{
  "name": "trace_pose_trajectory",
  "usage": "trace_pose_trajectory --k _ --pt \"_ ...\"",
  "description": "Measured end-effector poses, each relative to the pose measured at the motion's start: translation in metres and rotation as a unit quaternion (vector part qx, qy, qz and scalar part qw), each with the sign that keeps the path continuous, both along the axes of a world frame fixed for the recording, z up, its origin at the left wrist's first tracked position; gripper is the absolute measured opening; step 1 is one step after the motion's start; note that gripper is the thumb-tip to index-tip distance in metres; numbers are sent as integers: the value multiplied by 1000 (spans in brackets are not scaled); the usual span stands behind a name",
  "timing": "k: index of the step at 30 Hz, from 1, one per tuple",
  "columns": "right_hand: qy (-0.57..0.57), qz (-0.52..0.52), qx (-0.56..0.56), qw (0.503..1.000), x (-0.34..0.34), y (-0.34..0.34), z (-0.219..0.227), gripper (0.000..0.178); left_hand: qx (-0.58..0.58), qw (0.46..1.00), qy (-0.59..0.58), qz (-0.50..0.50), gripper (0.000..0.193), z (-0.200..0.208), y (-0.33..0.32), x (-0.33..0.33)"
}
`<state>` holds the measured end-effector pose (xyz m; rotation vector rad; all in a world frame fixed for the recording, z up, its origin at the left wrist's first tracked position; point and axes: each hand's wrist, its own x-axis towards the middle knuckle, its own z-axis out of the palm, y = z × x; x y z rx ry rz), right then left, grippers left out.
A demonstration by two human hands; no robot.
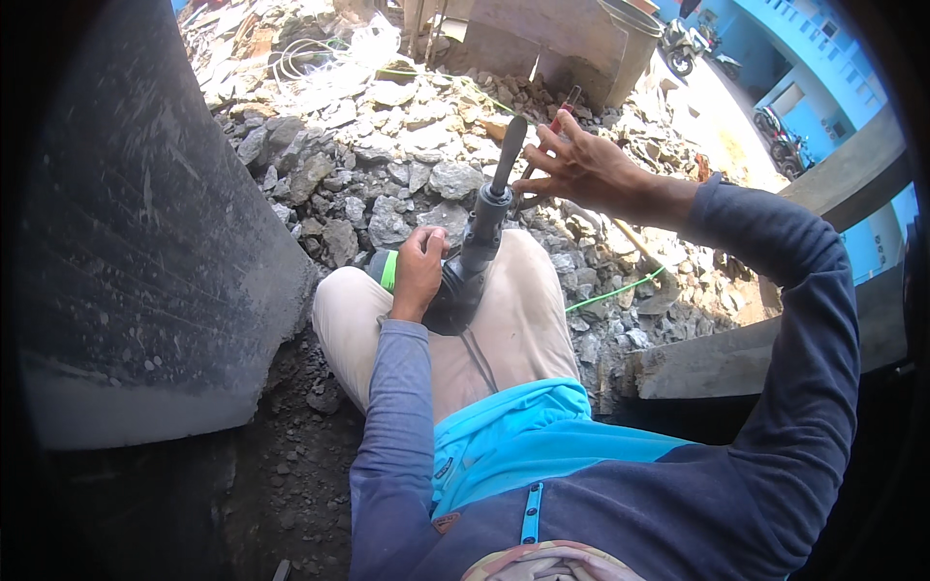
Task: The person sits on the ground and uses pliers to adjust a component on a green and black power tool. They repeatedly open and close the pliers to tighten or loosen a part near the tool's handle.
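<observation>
A grey power tool (475, 247) with a ribbed, darker body rests between my thighs, its nose pointing up and away. A dark, flat, rounded bar (510, 153) sticks out of the collar at its nose. My left hand (420, 271) is closed on the tool's side, beside a bright green band (388, 270). Right of the bar, my right hand (586, 165) grips a slim red-handled screwdriver (557, 122) between thumb and fingers. Its thin dark shaft slants down toward the collar; whether the tip touches is hidden. A dark cord (481, 361) runs from the tool along my lap.
Broken concrete rubble (387, 184) covers the ground ahead. A large dark slab (145, 242) stands close on my left, a concrete beam (717, 349) lies to the right. A green line (620, 290) crosses the rubble. Farther back are a big container (620, 53) and parked motorbikes (681, 46).
</observation>
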<state>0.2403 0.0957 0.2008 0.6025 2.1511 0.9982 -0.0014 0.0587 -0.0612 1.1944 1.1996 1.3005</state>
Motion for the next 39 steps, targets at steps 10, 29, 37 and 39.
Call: trace_pose_trajectory --k 10,29,37,39 --pt "-2 99 19 995 -6 10 -4 50 -1 1000 -4 -11 31 2 -1 0" --pt "1 117 18 993 -8 9 -2 48 -5 1000 16 -6 30 2 -1 0" --pt "7 127 18 992 -5 13 -7 51 3 1000 14 -9 30 2 -1 0" --pt "-4 121 22 992 -7 11 -5 49 -1 1000 17 -11 30 2 -1 0"
